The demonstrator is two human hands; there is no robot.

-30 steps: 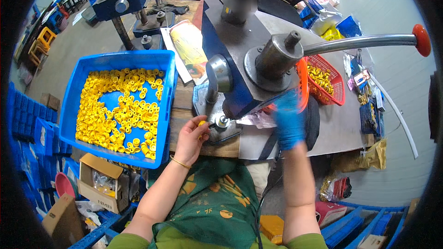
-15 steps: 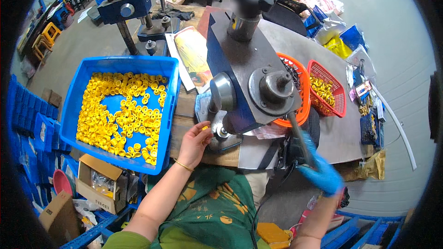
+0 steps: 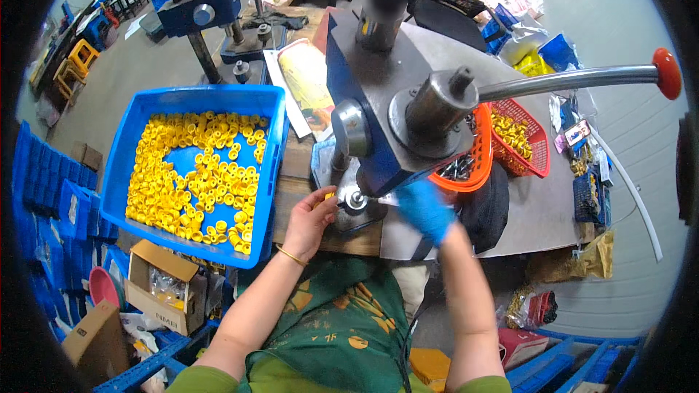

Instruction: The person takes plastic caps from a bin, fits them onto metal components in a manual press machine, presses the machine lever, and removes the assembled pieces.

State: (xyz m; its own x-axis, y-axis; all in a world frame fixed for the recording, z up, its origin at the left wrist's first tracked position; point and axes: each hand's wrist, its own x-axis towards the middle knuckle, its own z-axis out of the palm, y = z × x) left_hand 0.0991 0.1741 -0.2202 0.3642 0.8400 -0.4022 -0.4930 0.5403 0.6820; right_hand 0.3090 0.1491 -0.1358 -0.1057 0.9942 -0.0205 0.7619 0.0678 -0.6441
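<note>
My left hand (image 3: 312, 222) is beside the base of a blue arbor press (image 3: 386, 102), fingers pinched on a small yellow cap (image 3: 330, 196) that shows only in part. Just right of those fingers is the round metal die (image 3: 354, 200) on the press base. My right hand (image 3: 427, 211), in a blue glove, is smeared by motion below the press head, near the die; its fingertips are partly hidden, and I cannot tell if it holds anything. The press lever (image 3: 575, 81), with a red knob, stands out to the right, untouched.
A blue tray (image 3: 279, 142) of yellow caps lies to the left. Right of the press are an orange basket (image 3: 480, 164) of dark metal pieces and a red basket (image 3: 542, 153) of yellow parts. A second press (image 3: 200, 11) stands at the far left.
My right hand has let go of the lever and moved left to below the press head. The lever has swung up and out to the right. My left hand has barely moved.
</note>
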